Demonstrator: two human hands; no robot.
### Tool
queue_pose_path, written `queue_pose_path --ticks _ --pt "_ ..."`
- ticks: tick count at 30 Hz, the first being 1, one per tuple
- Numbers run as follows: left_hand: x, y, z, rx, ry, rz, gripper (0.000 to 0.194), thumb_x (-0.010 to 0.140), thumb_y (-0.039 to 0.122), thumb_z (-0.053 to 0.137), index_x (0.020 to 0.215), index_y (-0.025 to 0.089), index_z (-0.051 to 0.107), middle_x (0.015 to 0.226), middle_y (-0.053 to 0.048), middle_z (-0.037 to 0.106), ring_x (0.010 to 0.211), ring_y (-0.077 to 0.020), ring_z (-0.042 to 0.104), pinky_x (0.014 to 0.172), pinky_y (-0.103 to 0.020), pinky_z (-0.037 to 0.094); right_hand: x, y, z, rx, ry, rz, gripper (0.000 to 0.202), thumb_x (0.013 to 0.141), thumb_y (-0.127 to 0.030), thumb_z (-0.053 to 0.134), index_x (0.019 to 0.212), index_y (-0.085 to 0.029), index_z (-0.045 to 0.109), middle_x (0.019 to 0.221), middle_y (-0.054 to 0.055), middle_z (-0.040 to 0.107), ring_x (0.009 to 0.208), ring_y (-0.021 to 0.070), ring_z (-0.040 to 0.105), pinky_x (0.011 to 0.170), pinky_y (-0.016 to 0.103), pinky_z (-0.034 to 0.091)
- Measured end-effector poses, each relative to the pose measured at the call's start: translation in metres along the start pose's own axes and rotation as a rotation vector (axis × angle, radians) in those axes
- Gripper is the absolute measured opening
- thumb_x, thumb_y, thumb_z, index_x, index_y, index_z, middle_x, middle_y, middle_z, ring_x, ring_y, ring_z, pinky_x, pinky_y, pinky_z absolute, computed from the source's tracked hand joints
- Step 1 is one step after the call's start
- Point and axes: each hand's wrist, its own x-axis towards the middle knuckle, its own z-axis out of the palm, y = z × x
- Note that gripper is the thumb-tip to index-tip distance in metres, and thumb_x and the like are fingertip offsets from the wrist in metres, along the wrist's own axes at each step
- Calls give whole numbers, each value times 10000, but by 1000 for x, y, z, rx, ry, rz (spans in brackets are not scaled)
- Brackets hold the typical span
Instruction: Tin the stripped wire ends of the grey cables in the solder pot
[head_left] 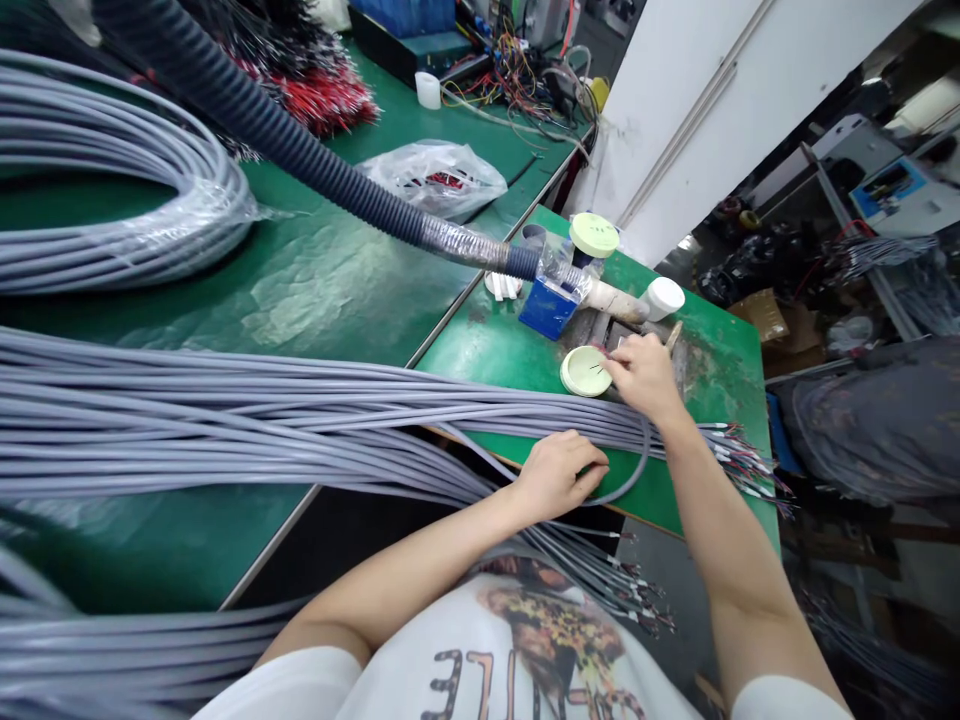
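My right hand (646, 376) is closed in a pinch on the end of a grey cable (643, 465). Thin dark wire ends poke from its fingertips over a shallow cream-coloured dish (576, 384). From there the cable loops down to my left hand (561, 470), whose curled fingers close around it; the exact grip is partly hidden. Beneath both hands runs a thick bundle of grey cables (480, 402), its stripped, coloured wire ends (742, 462) fanned out at the right. Just beyond the dish, a blue box (550, 308) sits below the mouth of a ribbed hose.
The dark ribbed hose (300, 140) slants across from upper left. A cable coil (187, 215) and a plastic bag (439, 178) lie on the left table. A yellow-lidded jar (594, 235) and white cup (664, 298) stand behind the dish. More cables (600, 570) hang near my lap.
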Motion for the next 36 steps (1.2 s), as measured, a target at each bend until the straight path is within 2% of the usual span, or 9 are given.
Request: queue_pose_path --ticks 4,7,9,14,36 --pt "2 2 -2 -93 22 -25 164 890 258 519 859 200 670 785 -47 692 709 -160 563 693 -286 413 1 40 -9 -57 129 122 239 809 -350 589 704 -196 739 761 66 642 778 223 464 704 358 330" --pt "2 2 -2 -93 18 -28 169 891 253 517 855 195 671 786 -49 695 705 -159 563 697 -288 415 2 65 0 -138 96 216 254 808 -344 570 713 -187 745 784 79 646 808 237 465 684 348 326" --pt "2 2 -2 -84 10 -27 174 894 252 511 854 193 669 790 -50 696 708 -159 566 706 -288 419 1 73 9 -175 58 259 265 814 -338 552 736 -183 752 810 88 650 827 245 462 682 348 327" --pt "1 1 -1 -64 -6 -28 176 897 249 504 859 188 665 786 -49 692 722 -158 570 719 -286 419 1 75 23 -224 33 293 283 819 -334 527 768 -170 753 859 106 656 855 260 460 683 352 327" --pt "2 2 0 -33 -9 -18 200 904 269 491 864 191 670 776 -53 689 713 -161 562 692 -292 405 2 76 30 -247 -35 291 277 841 -297 506 815 -162 747 926 140 660 934 308 475 714 390 332"
